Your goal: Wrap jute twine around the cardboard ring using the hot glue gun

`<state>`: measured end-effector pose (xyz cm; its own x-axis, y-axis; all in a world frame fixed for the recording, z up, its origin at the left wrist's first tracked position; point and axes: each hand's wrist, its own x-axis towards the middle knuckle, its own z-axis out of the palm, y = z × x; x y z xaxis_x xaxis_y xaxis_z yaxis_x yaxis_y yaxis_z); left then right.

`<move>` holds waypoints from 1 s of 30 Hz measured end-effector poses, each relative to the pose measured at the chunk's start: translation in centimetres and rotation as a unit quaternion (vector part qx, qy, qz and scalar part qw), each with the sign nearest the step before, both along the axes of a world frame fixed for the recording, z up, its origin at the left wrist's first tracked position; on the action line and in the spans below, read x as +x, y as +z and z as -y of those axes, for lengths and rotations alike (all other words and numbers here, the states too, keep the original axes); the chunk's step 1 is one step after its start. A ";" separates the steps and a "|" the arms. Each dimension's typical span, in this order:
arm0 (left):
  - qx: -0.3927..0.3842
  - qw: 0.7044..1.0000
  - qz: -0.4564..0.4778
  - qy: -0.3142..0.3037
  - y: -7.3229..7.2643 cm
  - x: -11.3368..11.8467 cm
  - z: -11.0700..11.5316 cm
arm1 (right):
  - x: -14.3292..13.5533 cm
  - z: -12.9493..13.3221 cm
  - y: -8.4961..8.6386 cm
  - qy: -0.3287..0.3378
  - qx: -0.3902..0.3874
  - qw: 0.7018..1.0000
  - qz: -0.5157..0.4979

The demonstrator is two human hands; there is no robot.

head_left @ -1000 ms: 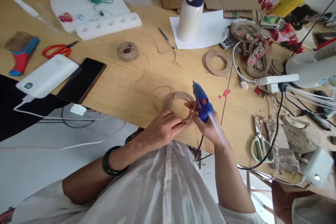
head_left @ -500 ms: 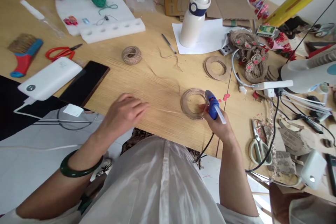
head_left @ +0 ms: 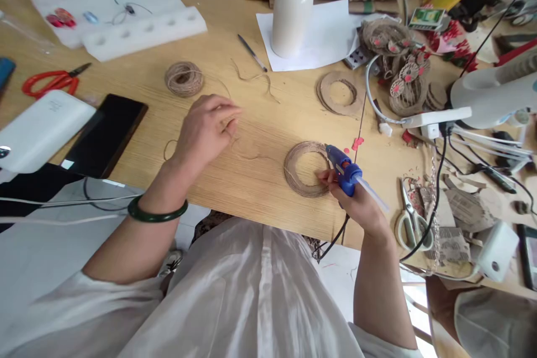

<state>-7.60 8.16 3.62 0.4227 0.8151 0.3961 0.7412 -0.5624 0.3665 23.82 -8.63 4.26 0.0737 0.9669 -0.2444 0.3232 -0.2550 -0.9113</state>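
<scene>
In my right hand (head_left: 354, 201) is a blue hot glue gun (head_left: 346, 170), with a clear glue stick out of its back end. Its nozzle is at the upper right edge of a ring wrapped in brown twine (head_left: 293, 176), and my fingertips touch the ring's right side. My left hand (head_left: 205, 131), bent at the fingers, is pinched on a thin length of twine (head_left: 255, 157) over the table left of the ring. Just above that hand lies a ball of twine (head_left: 183, 79), with a strand running from it towards the fingers.
A bare cardboard ring (head_left: 323, 92) lies behind the wrapped one. A white bottle (head_left: 292, 17) stands on paper at the back. Left are red scissors (head_left: 50, 83), a phone (head_left: 107, 134) and a power bank (head_left: 46, 128). Right are pale-handled scissors (head_left: 413, 229), cables and cardboard scraps.
My left hand has moved up and forward over the table, nearer the twine ball, drawing the strand along. My right hand keeps the glue gun at the ring, its nozzle now tilted more to the left.
</scene>
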 end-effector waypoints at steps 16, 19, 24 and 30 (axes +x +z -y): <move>-0.168 0.958 -0.090 -0.214 2.6 2.4 -0.2 | 1.3 4.1 3.5 -0.065 0.008 0.990 -0.126; -0.086 0.968 -0.015 -0.236 3.2 3.5 4.2 | 1.0 6.0 3.4 -0.093 -0.038 0.990 -0.098; -0.027 0.924 -0.049 -0.377 1.2 7.7 8.2 | -0.6 8.2 2.7 -0.158 -0.060 0.983 -0.077; 0.012 0.944 -0.077 -0.320 -1.7 7.8 9.8 | -1.9 9.6 3.3 -0.178 -0.039 0.981 -0.062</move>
